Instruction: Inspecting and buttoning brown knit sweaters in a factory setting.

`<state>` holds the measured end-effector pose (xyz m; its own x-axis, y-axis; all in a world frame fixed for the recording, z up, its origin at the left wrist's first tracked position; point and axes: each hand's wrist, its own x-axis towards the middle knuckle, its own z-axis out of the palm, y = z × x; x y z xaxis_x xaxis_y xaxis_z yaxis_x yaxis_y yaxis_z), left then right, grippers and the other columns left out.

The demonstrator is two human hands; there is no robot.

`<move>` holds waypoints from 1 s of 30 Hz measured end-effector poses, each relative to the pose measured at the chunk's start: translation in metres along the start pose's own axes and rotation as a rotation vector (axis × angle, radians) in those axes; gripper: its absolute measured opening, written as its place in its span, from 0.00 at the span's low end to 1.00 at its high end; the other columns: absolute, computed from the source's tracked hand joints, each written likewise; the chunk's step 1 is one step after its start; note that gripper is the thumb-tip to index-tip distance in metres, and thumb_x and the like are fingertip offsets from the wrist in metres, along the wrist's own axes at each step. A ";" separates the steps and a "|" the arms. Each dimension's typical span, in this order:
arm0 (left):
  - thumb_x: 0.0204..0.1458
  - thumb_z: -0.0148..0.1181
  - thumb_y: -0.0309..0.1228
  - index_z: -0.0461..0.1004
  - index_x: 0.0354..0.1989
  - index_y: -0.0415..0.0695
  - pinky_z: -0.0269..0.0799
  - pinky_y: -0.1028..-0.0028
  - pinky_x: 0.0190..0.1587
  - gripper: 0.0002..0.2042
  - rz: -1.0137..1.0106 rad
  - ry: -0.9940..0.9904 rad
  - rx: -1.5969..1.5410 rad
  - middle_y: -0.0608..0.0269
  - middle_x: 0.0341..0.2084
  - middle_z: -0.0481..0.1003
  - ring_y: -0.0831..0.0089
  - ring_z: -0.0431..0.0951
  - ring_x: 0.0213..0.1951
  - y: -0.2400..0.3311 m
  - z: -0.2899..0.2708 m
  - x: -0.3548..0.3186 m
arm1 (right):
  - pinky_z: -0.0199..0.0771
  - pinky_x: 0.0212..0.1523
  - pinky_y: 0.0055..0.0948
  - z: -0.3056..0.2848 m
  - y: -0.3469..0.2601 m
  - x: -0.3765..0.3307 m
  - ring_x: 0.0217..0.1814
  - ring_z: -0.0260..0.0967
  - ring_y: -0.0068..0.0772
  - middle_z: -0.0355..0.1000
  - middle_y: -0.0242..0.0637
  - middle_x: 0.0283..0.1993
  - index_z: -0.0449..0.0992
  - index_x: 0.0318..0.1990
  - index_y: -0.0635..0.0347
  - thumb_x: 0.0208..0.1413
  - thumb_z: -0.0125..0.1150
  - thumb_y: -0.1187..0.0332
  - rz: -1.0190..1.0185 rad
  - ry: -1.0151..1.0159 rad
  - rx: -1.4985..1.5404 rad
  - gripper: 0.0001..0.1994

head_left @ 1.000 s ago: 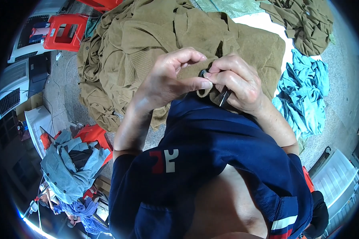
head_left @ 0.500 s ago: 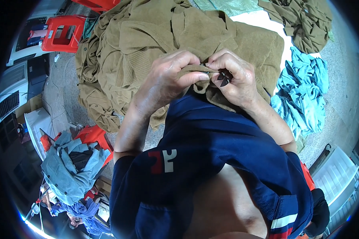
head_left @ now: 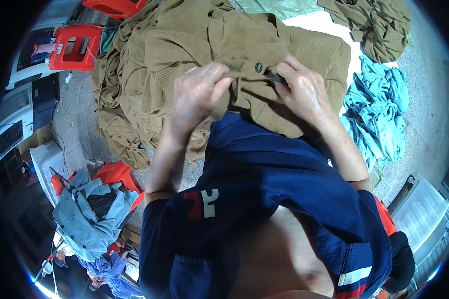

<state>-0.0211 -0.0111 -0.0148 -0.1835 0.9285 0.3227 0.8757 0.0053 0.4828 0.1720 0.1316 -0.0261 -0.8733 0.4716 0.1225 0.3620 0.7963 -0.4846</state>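
Observation:
A brown garment [head_left: 264, 102] with a ribbed, corduroy-like weave lies across my lap and the heap beyond it. My left hand [head_left: 202, 92] is closed, pinching a folded edge of it between thumb and fingers. On the same edge, my right hand [head_left: 304, 89] is closed too, with a small dark pointed tool partly showing at its fingertips; most of that tool is hidden. Between the hands, a dark round button [head_left: 258, 67] sits on the stretched cloth.
More brown garments [head_left: 129, 99] are heaped ahead and to the left, others [head_left: 379, 30] at far right. Bright blue garments [head_left: 376, 107] lie on the right. Red stools [head_left: 77, 47] stand at left, one under grey-blue clothes [head_left: 87, 219]. People are at lower left.
My hands have moved apart and pulled the edge taut, turning it so the button shows. The dark tool in my right hand is now less visible.

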 end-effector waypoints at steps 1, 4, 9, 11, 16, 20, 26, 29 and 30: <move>0.45 0.66 0.30 0.76 0.29 0.41 0.69 0.71 0.30 0.07 -0.104 -0.152 -0.072 0.56 0.23 0.74 0.63 0.76 0.26 -0.007 -0.005 -0.004 | 0.77 0.41 0.36 0.002 0.013 -0.005 0.41 0.72 0.38 0.70 0.39 0.38 0.74 0.36 0.61 0.47 0.62 0.76 0.010 -0.087 -0.096 0.08; 0.48 0.66 0.33 0.75 0.30 0.41 0.66 0.73 0.30 0.09 -0.339 -0.421 -0.215 0.60 0.22 0.72 0.71 0.73 0.25 -0.034 -0.025 -0.023 | 0.73 0.43 0.37 -0.005 0.026 -0.012 0.46 0.69 0.40 0.70 0.39 0.36 0.73 0.36 0.62 0.50 0.60 0.74 0.010 -0.155 -0.044 0.06; 0.47 0.67 0.28 0.74 0.30 0.38 0.65 0.76 0.32 0.08 -0.565 -0.460 -0.603 0.70 0.24 0.70 0.80 0.69 0.28 -0.047 -0.055 -0.032 | 0.70 0.42 0.40 -0.013 0.035 -0.014 0.46 0.71 0.48 0.72 0.44 0.39 0.70 0.41 0.63 0.51 0.59 0.75 0.233 -0.339 0.120 0.09; 0.48 0.67 0.28 0.72 0.26 0.39 0.62 0.78 0.31 0.09 -0.561 -0.438 -0.663 0.72 0.24 0.69 0.83 0.66 0.28 -0.049 -0.060 -0.034 | 0.72 0.44 0.39 -0.012 0.042 -0.017 0.46 0.73 0.47 0.74 0.44 0.40 0.71 0.45 0.63 0.50 0.59 0.80 0.153 -0.228 0.335 0.13; 0.47 0.68 0.30 0.67 0.20 0.45 0.54 0.81 0.27 0.13 -0.691 -0.296 -1.312 0.71 0.23 0.68 0.84 0.62 0.25 -0.038 -0.058 -0.034 | 0.72 0.42 0.27 -0.033 0.036 -0.020 0.42 0.74 0.33 0.74 0.39 0.39 0.76 0.38 0.64 0.46 0.58 0.84 0.165 0.025 0.335 0.11; 0.44 0.69 0.30 0.76 0.39 0.37 0.69 0.86 0.35 0.15 -0.708 -0.381 -1.462 0.64 0.31 0.77 0.83 0.75 0.30 0.000 -0.055 -0.007 | 0.76 0.33 0.31 -0.042 0.005 -0.015 0.35 0.75 0.30 0.75 0.35 0.32 0.78 0.36 0.59 0.47 0.62 0.75 -0.272 0.309 0.317 0.08; 0.54 0.61 0.24 0.74 0.44 0.38 0.73 0.83 0.40 0.10 -0.603 -0.231 -1.471 0.66 0.34 0.78 0.82 0.77 0.34 0.046 -0.027 0.012 | 0.74 0.25 0.22 -0.034 -0.038 -0.011 0.28 0.70 0.26 0.71 0.32 0.32 0.77 0.34 0.60 0.39 0.67 0.72 -0.732 0.637 -0.005 0.11; 0.56 0.59 0.25 0.74 0.45 0.38 0.71 0.83 0.42 0.10 -0.510 -0.201 -1.389 0.67 0.36 0.77 0.85 0.75 0.38 0.051 -0.018 0.009 | 0.73 0.25 0.23 -0.023 -0.035 -0.014 0.28 0.70 0.28 0.72 0.35 0.32 0.76 0.32 0.61 0.39 0.67 0.73 -0.628 0.638 0.036 0.10; 0.56 0.60 0.26 0.73 0.46 0.37 0.70 0.83 0.43 0.10 -0.477 -0.200 -1.345 0.68 0.36 0.76 0.85 0.74 0.39 0.052 -0.016 0.009 | 0.73 0.25 0.23 -0.020 -0.034 -0.015 0.28 0.70 0.28 0.72 0.35 0.32 0.76 0.32 0.61 0.39 0.67 0.73 -0.628 0.640 0.032 0.10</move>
<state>0.0155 -0.0087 0.0258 -0.1700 0.9742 -0.1481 -0.3480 0.0813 0.9340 0.1793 0.1049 0.0065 -0.5550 0.0809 0.8279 -0.1392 0.9722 -0.1883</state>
